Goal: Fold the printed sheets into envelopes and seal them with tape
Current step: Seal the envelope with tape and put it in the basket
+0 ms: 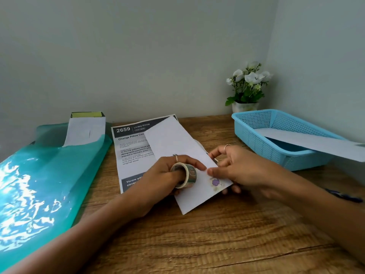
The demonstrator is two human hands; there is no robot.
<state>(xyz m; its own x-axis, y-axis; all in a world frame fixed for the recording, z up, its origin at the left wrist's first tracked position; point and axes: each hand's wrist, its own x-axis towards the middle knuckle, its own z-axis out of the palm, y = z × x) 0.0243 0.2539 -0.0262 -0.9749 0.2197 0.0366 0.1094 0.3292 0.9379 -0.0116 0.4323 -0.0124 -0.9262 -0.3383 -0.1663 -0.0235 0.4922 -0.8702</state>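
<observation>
Centrally, near the middle of the wooden tabletop (217, 234), the left hand (167, 175) grips a roll of patterned tape (185, 175), its thumb pushed through the core and its fingers curled round the outside; a ring shows on one finger. That hand also rests on a folded white sheet (177, 143), which lies at a slant and is long and narrow like an envelope. The right hand (243, 169) pinches the same sheet's right edge, thumb on top and fingertips showing under the paper, with a ring on one finger as well. A strip of tape with a purple flower print (215, 182) sits on the sheet just beside the right thumb.

Under the folded sheet lies a flat printed sheet (130, 151), headed "2659 LIVING ROOM", reaching toward the far edge. Along the left edge lies a glossy teal plastic folder (39, 184), and white paper (85, 131) sticks out of its far end. Toward the far right corner stands a light blue perforated basket (256, 125) with another folded white sheet (316, 143) lying across its rim. Behind the basket, in the corner, stands a white pot of white flowers (246, 86).
</observation>
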